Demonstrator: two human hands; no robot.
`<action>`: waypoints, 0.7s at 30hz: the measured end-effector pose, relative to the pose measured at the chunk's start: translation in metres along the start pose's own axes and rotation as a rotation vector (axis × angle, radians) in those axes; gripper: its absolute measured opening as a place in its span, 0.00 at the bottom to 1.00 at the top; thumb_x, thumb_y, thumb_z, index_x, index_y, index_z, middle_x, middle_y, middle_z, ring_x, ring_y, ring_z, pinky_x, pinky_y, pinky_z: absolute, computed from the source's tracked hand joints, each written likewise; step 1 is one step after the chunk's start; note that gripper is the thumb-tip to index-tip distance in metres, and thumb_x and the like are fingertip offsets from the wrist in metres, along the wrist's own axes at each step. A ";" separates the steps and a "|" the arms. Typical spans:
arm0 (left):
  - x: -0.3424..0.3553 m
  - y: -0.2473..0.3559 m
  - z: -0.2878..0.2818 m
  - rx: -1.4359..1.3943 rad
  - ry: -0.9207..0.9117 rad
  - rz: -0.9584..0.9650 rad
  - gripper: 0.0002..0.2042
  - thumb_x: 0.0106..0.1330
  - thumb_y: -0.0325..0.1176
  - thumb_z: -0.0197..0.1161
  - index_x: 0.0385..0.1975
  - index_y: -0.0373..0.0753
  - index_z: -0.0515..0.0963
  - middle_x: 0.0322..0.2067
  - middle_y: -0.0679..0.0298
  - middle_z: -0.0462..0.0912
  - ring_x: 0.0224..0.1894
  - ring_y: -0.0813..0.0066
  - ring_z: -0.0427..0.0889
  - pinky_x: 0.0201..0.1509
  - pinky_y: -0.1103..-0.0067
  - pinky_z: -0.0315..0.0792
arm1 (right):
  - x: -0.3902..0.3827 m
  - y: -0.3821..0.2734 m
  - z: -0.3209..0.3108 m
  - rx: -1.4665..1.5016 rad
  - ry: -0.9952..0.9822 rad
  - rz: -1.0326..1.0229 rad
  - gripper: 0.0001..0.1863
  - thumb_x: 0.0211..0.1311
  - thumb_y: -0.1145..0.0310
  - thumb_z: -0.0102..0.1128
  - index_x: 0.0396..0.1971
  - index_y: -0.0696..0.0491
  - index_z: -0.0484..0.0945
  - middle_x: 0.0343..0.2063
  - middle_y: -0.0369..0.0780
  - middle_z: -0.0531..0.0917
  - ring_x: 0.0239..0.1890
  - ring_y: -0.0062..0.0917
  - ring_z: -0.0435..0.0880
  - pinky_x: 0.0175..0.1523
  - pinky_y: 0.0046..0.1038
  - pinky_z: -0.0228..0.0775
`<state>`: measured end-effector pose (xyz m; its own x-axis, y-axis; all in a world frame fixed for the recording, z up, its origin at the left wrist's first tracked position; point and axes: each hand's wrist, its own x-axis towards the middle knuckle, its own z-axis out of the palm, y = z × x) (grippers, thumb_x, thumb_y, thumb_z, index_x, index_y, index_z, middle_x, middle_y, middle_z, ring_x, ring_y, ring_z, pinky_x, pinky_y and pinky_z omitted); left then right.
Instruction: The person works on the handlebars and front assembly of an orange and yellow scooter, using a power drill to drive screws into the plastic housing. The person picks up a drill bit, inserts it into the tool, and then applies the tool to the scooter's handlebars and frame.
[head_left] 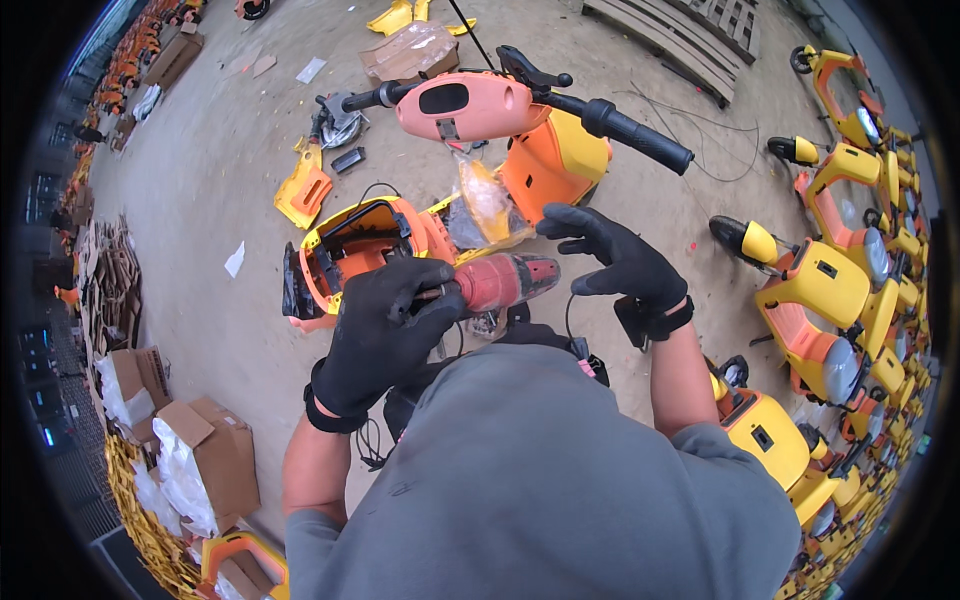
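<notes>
In front of my body is a red power drill (505,283), lying roughly level with its dark end to the right. My left hand (385,325), in a black glove, has its fingers closed around the drill's left end, where a thin metal bit partly shows. My gloved right hand (625,262) hovers just right of the drill, fingers apart and holding nothing. Beyond the hands stands a partly stripped yellow and orange scooter (560,165). Its handlebar (640,135) has black grips and a pink-orange cover (468,106). The scooter's rear body (325,265) is uncovered, with a dark hollow inside.
Several yellow scooters (830,285) line the right side. Cardboard boxes (225,460) with white wrapping stand at lower left, near stacked flat cardboard (110,285). An orange-yellow panel (303,187) and a carton (410,52) lie on the floor. Wooden pallets (670,45) are at the back right.
</notes>
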<state>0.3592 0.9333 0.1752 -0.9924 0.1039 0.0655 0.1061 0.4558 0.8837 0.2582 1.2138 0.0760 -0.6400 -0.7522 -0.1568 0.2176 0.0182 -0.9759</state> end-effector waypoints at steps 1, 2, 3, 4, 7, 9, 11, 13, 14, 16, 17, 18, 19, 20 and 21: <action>0.006 0.003 0.001 0.051 -0.003 0.037 0.11 0.53 0.26 0.67 0.36 0.31 0.78 0.28 0.57 0.82 0.29 0.74 0.82 0.34 0.81 0.74 | -0.007 0.013 -0.014 0.081 0.003 0.046 0.48 0.41 0.69 0.72 0.66 0.52 0.57 0.62 0.37 0.67 0.63 0.25 0.64 0.65 0.34 0.54; 0.010 0.003 0.007 0.021 0.048 0.091 0.10 0.53 0.26 0.66 0.35 0.31 0.78 0.29 0.57 0.82 0.29 0.75 0.82 0.34 0.81 0.75 | -0.009 0.030 -0.017 0.045 -0.022 0.099 0.49 0.42 0.70 0.72 0.67 0.51 0.55 0.63 0.36 0.65 0.64 0.25 0.62 0.66 0.34 0.54; 0.018 0.008 0.009 0.026 0.037 0.093 0.10 0.53 0.26 0.66 0.35 0.31 0.78 0.29 0.57 0.82 0.29 0.75 0.82 0.34 0.81 0.75 | -0.013 0.046 -0.018 0.008 -0.044 0.153 0.50 0.42 0.70 0.72 0.68 0.50 0.53 0.64 0.36 0.63 0.65 0.25 0.61 0.66 0.34 0.53; 0.027 0.016 0.010 0.035 -0.007 0.114 0.10 0.53 0.26 0.66 0.35 0.31 0.78 0.29 0.58 0.82 0.29 0.75 0.82 0.35 0.81 0.75 | -0.014 0.056 -0.010 0.023 -0.035 0.149 0.48 0.44 0.71 0.72 0.67 0.50 0.55 0.63 0.36 0.64 0.66 0.25 0.59 0.67 0.36 0.53; 0.042 0.030 0.022 -0.029 -0.060 0.104 0.11 0.54 0.27 0.66 0.36 0.31 0.78 0.30 0.59 0.82 0.30 0.76 0.82 0.37 0.81 0.75 | -0.010 0.054 0.016 0.081 0.162 -0.021 0.38 0.44 0.69 0.73 0.60 0.51 0.67 0.54 0.36 0.75 0.56 0.23 0.73 0.61 0.31 0.65; 0.054 0.036 0.029 -0.157 -0.181 0.155 0.12 0.54 0.27 0.66 0.37 0.30 0.78 0.31 0.59 0.82 0.31 0.77 0.81 0.38 0.81 0.75 | -0.020 0.064 0.010 0.051 0.163 -0.130 0.35 0.44 0.69 0.73 0.56 0.51 0.70 0.51 0.36 0.77 0.52 0.23 0.76 0.58 0.29 0.68; 0.067 0.043 0.036 -0.172 -0.276 0.176 0.11 0.55 0.27 0.66 0.37 0.30 0.78 0.31 0.61 0.81 0.31 0.79 0.81 0.37 0.82 0.75 | -0.029 0.067 0.012 0.011 0.178 -0.238 0.32 0.44 0.69 0.73 0.53 0.51 0.73 0.47 0.36 0.80 0.49 0.22 0.78 0.55 0.28 0.70; 0.074 0.053 0.040 -0.374 -0.385 -0.164 0.11 0.57 0.26 0.65 0.38 0.31 0.77 0.30 0.63 0.80 0.30 0.81 0.80 0.35 0.84 0.75 | -0.037 0.040 0.027 -0.560 0.291 -0.159 0.31 0.42 0.68 0.75 0.51 0.51 0.74 0.44 0.37 0.81 0.45 0.22 0.80 0.53 0.26 0.72; 0.080 0.055 0.043 -0.385 -0.410 -0.222 0.10 0.59 0.27 0.64 0.39 0.31 0.76 0.29 0.65 0.79 0.28 0.83 0.79 0.32 0.85 0.75 | -0.045 0.023 0.032 -0.136 0.296 -0.160 0.31 0.42 0.69 0.75 0.51 0.52 0.74 0.41 0.37 0.82 0.42 0.23 0.80 0.50 0.28 0.74; 0.092 0.050 0.047 -0.482 -0.496 -0.225 0.10 0.60 0.28 0.64 0.39 0.31 0.76 0.29 0.64 0.79 0.27 0.84 0.79 0.31 0.85 0.75 | -0.057 0.033 0.032 0.246 0.292 -0.118 0.31 0.42 0.71 0.74 0.51 0.53 0.74 0.41 0.38 0.81 0.42 0.24 0.80 0.49 0.29 0.74; 0.096 0.050 0.048 -0.488 -0.535 -0.202 0.10 0.60 0.28 0.63 0.39 0.31 0.75 0.29 0.64 0.79 0.26 0.84 0.79 0.31 0.85 0.75 | -0.064 0.034 0.037 0.448 0.315 -0.112 0.32 0.41 0.73 0.74 0.52 0.55 0.73 0.42 0.39 0.81 0.43 0.26 0.80 0.48 0.30 0.75; 0.101 0.049 0.051 -0.498 -0.580 -0.180 0.10 0.61 0.28 0.63 0.39 0.31 0.75 0.29 0.64 0.80 0.26 0.84 0.79 0.30 0.85 0.75 | -0.069 0.032 0.042 0.650 0.351 -0.110 0.33 0.40 0.76 0.73 0.53 0.56 0.72 0.42 0.41 0.81 0.43 0.27 0.80 0.48 0.31 0.76; 0.106 0.048 0.053 -0.507 -0.623 -0.156 0.10 0.61 0.28 0.62 0.39 0.31 0.75 0.29 0.64 0.80 0.25 0.84 0.78 0.29 0.84 0.75 | -0.069 0.036 0.046 0.654 0.365 -0.119 0.33 0.40 0.76 0.73 0.53 0.56 0.72 0.42 0.41 0.81 0.43 0.27 0.80 0.48 0.31 0.76; 0.113 0.050 0.055 -0.472 -0.597 -0.231 0.10 0.62 0.28 0.62 0.39 0.31 0.75 0.29 0.64 0.80 0.25 0.84 0.78 0.30 0.85 0.75 | -0.070 0.045 0.048 0.702 0.419 -0.145 0.38 0.37 0.73 0.75 0.55 0.56 0.70 0.44 0.42 0.79 0.42 0.28 0.80 0.47 0.32 0.76; 0.116 0.050 0.050 -0.484 -0.596 -0.254 0.10 0.62 0.28 0.61 0.39 0.30 0.75 0.28 0.64 0.80 0.25 0.84 0.79 0.30 0.85 0.75 | -0.070 0.047 0.051 0.750 0.470 -0.171 0.42 0.34 0.70 0.78 0.56 0.56 0.68 0.47 0.43 0.78 0.40 0.29 0.80 0.46 0.34 0.75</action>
<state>0.2525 1.0123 0.2038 -0.7685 0.5646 -0.3011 -0.2920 0.1092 0.9502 0.3509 1.2343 0.0484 -0.9073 -0.3550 -0.2255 0.4101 -0.6274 -0.6620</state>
